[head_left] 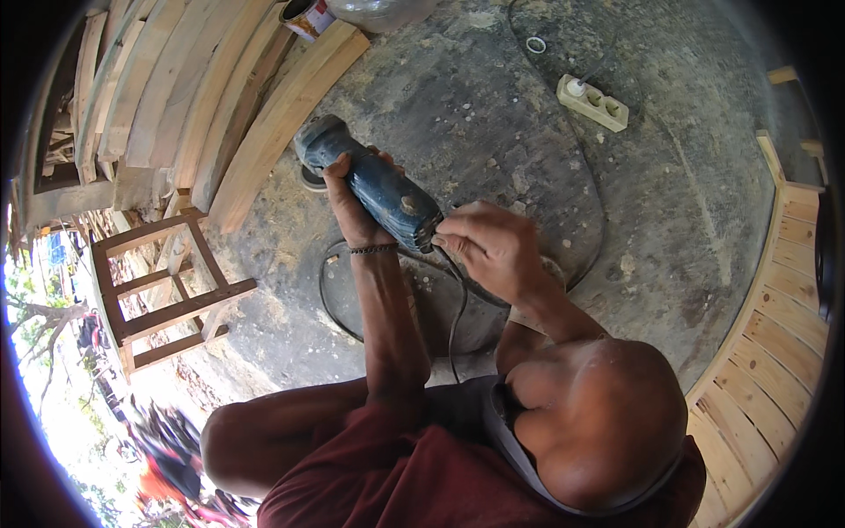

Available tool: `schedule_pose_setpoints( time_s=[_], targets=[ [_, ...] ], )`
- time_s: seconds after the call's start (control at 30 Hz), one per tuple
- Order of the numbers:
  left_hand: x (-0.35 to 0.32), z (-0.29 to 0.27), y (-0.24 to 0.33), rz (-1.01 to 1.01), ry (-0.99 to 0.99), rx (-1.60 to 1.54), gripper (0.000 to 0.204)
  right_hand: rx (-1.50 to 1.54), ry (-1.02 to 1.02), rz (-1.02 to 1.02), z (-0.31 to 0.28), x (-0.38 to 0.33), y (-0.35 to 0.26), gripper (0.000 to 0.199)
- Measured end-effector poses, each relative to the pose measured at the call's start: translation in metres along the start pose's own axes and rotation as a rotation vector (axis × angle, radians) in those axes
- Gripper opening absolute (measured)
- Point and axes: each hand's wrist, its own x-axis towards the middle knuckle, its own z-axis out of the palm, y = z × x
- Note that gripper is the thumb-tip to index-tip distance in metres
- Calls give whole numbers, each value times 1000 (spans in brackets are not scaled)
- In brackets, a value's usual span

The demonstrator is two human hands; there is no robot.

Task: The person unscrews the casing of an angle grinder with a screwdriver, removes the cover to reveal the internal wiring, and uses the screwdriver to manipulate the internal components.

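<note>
My left hand (352,198) is wrapped around the body of a dark blue angle grinder (387,195), held slantwise above the floor. Its head points to the far left, and a round pale-edged part shows beneath it. At the tool's rear end, the thumb and fingers of my right hand (493,242) are pinched together against the housing; the exact spot under the fingertips is hidden. A black power cord (461,304) leaves that rear end and hangs down toward my lap, with more cable looping on the floor below.
Wooden planks (264,123) are stacked at the far left, beside a wooden frame (167,282). A tin can (306,18) stands behind them. On the concrete floor (687,202) lie a power strip (592,104) with a plug in it and a small ring (535,45). Slatted woodwork (775,326) lines the right.
</note>
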Motion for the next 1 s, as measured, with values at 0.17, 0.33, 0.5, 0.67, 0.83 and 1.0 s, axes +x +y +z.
schedule_pose_setpoints(
  time_s=[0.17,0.33,0.5,0.67,0.83,1.0],
  targets=[
    [1,1,1,-4,43,-46,51,-245,31,-245,6,-8,3,26],
    [3,2,-6,-2,97,-7,57,-321,27,-256,8,-7,2,25],
    [2,2,-3,4,120,-54,57,-327,-3,-226,5,-5,-2,28],
    [2,6,-4,22,125,-56,58,-231,96,-186,0,-10,-7,29],
    [3,-1,-4,-1,111,-74,57,-320,9,-296,-1,-4,-5,28],
    [4,6,-12,25,166,-41,56,-356,40,-230,4,-6,-3,22]
  ],
)
